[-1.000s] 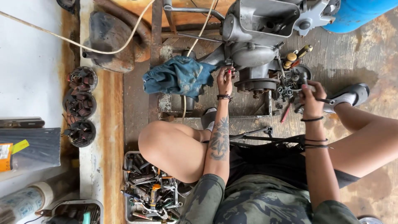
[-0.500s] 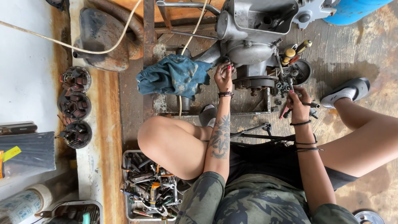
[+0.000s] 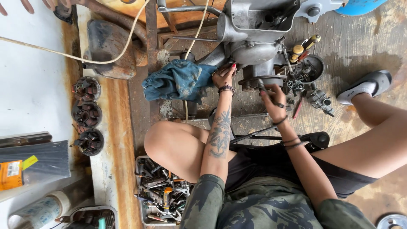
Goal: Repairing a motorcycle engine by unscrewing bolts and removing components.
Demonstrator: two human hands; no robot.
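Observation:
A grey metal engine casing (image 3: 254, 29) stands on the worn floor in front of me. My left hand (image 3: 223, 76) rests against its lower left side, right beside a crumpled blue rag (image 3: 178, 80). My right hand (image 3: 273, 101) is closed around a thin dark tool whose tip points up at the round flange (image 3: 254, 81) under the casing. Small carburettor parts (image 3: 307, 70) and a loose fitting (image 3: 320, 101) lie just right of that hand.
A tray of mixed hand tools (image 3: 163, 193) sits under my left knee. Three round wound coils (image 3: 87, 114) line the rusty ledge at left. A dark metal tank (image 3: 108, 46), a pale cable, a sandalled foot (image 3: 366, 87) and a blue object at top right surround the work.
My right hand has moved left from the carburettor parts to the flange under the casing. My left hand stays on the casing. The view has shifted.

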